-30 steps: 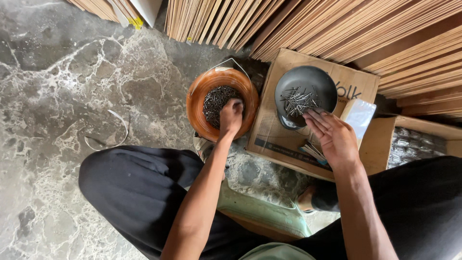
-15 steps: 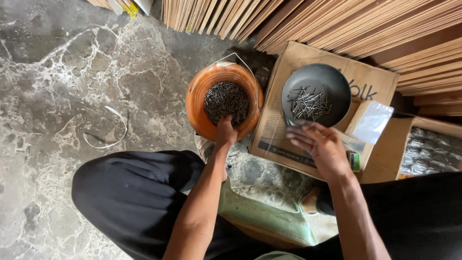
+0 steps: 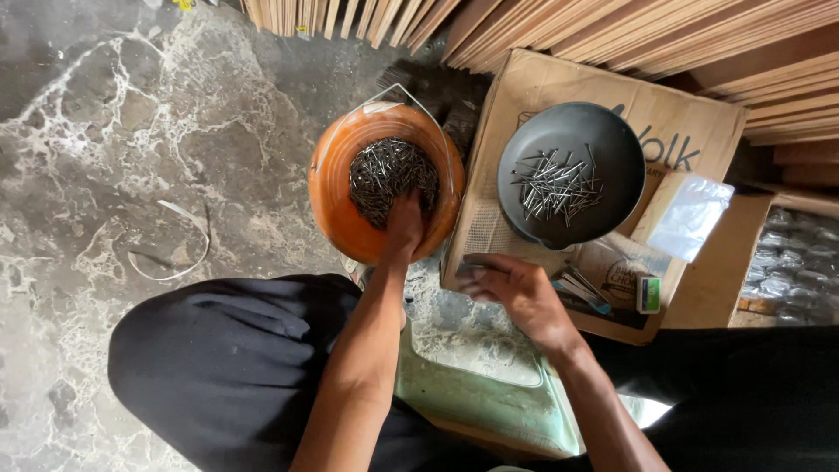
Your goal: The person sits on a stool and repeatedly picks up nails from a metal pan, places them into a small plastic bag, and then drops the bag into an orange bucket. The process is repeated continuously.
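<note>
we see our left hand (image 3: 404, 223) sunk in the dark nails (image 3: 389, 175) of an orange bucket (image 3: 336, 197), our right hand (image 3: 516, 293) curled at the cardboard box (image 3: 524, 87) edge below a grey bowl (image 3: 612, 140) of nails.

2 bare forearms without sleeves, loose black trousers (image 3: 227, 367) over both bent knees

To your right, a flat brown cardboard box (image 3: 524, 96) with dark lettering lies on the floor. A clear plastic bag (image 3: 690, 214) rests at its right edge. A small green-labelled packet (image 3: 648, 295) sits at its near corner.
</note>
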